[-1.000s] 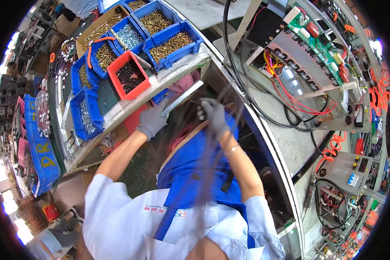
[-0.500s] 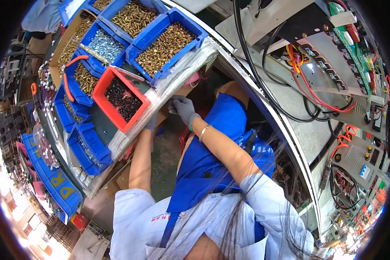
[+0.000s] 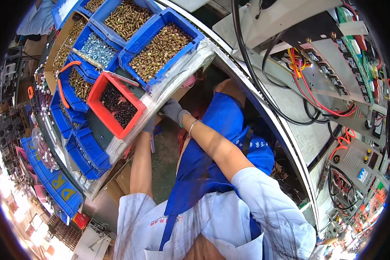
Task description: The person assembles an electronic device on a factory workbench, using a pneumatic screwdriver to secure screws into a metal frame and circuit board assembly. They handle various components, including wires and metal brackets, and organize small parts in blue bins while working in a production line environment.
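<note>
Both of my hands wear grey gloves and are down by the bench's worn front edge (image 3: 177,71), low in front of my lap. My right hand (image 3: 174,111) reaches in from the right with its fingers curled; the tips go in under the edge, and what they hold is hidden. Close beside it, my left hand (image 3: 149,125) is mostly covered by the bench edge, so its fingers do not show. Just above the left hand, on the bench, stands a red bin (image 3: 136,116) of small dark screws. My blue apron (image 3: 210,134) lies over my lap.
Blue bins (image 3: 198,38) of brass-coloured and silver fasteners fill the bench at the upper left. Orange-handled pliers (image 3: 62,89) rest among them. To the right are an open metal chassis (image 3: 286,104) with cables and a grey control box (image 3: 355,162). A person's sleeve (image 3: 37,19) shows far left.
My right hand has moved left and slightly down, its fingertips slipping under the bench edge. My left hand stays mostly hidden there. The whole view has shifted a little.
</note>
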`<state>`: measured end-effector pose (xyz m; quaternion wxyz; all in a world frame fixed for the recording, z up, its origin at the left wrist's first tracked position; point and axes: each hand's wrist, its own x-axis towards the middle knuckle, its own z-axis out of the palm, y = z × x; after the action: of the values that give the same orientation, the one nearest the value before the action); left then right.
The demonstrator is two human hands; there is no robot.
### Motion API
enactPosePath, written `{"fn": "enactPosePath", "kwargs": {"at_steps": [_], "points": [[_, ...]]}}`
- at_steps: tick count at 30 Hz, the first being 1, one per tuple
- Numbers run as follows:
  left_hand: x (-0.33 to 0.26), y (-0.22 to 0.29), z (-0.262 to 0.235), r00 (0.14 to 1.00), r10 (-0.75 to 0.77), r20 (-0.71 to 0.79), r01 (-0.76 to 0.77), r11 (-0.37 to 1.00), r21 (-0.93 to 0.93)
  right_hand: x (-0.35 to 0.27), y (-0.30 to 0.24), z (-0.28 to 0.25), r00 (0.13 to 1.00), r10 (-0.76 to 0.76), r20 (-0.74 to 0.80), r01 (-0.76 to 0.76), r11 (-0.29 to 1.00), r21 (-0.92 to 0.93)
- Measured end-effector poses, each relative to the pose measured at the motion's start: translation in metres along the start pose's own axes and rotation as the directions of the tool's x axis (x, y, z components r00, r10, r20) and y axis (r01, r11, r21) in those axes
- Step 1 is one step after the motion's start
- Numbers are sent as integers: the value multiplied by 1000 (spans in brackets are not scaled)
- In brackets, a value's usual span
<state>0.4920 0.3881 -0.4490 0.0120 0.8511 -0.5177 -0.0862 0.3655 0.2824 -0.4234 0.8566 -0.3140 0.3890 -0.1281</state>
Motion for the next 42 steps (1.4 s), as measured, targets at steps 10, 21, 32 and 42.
{"fn": "enactPosePath", "kwargs": {"at_steps": [10, 21, 32, 42], "points": [[-14, 71, -95, 987, -126, 94, 150, 936, -318, -127, -81, -51, 994, -97, 58, 87, 984, 155], [-119, 157, -199, 943, 334, 13, -322, 920, -222, -322, -131, -79, 801, -594, 82, 542, 660, -520], [-58, 320, -454, 913, -42, -406, -395, -338, -854, -418, -184, -91, 639, -766, -64, 721, 627, -295], [-8, 465, -414, 832, 494, -252, 174, -665, -726, -465, -387, -150, 339, -852, -398, 927, 375, -14]]}}
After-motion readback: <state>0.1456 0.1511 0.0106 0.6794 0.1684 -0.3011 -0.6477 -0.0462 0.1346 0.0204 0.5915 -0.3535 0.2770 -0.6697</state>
